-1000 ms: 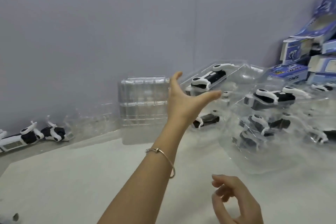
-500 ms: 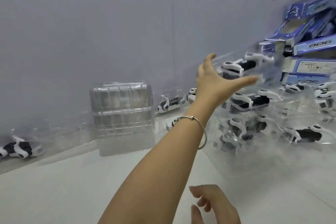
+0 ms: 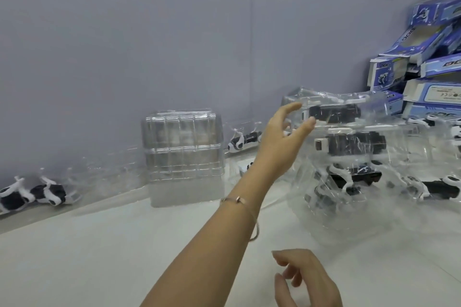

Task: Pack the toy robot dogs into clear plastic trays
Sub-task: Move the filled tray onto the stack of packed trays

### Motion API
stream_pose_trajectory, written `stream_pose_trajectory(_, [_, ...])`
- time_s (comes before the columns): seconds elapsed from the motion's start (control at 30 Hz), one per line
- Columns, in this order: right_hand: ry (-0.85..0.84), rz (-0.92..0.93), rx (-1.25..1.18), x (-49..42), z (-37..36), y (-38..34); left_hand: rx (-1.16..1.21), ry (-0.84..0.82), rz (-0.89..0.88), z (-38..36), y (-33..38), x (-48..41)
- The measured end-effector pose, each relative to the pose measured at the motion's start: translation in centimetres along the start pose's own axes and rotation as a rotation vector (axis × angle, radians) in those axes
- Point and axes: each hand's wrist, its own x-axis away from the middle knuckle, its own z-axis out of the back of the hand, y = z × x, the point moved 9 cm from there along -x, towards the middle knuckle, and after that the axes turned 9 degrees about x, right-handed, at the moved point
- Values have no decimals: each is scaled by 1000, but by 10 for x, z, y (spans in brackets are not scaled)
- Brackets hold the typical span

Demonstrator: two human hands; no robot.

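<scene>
My left hand [image 3: 280, 143] reaches far forward and to the right, thumb and fingers closed on the left end of a clear plastic tray [image 3: 369, 104] with a black and white toy robot dog [image 3: 334, 112] inside. This tray sits at the top of a pile of packed clear trays [image 3: 349, 169]. My right hand [image 3: 306, 279] hovers low over the table at the bottom of the view, its fingers loosely curled and holding nothing. A stack of empty clear trays [image 3: 183, 147] stands against the wall to the left of my left hand.
Loose toy dogs [image 3: 32, 193] lie along the wall at far left, and another dog [image 3: 243, 139] lies behind the empty stack. Blue and white cartons [image 3: 429, 70] are heaped at the back right. The white table [image 3: 99, 257] ends at a grey wall.
My left hand has carried the packed tray rightward and up onto the pile. The view has swung right. My right hand has stayed low near the bottom edge.
</scene>
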Motion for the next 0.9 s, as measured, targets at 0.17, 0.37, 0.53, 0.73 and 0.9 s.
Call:
stream_pose_trajectory(0.17, [-30, 18, -42, 5, -7, 4, 10, 138, -98, 92, 5, 97])
stream_pose_trajectory(0.37, [-392, -156, -195, 4, -39, 1, -163, 653, -30, 269, -13, 201])
stream_pose_trajectory(0.53, [-419, 82, 178, -16, -54, -48, -228, 1023, 131, 381, -33, 262])
stream_pose_trajectory(0.73, [-245, 332, 118, -148, -108, -99, -214, 1068, 212, 392, -64, 277])
stream_pose_trajectory(0.9, [-466, 286, 569, -230, -185, -86, -188, 918, 276, 374, -96, 275])
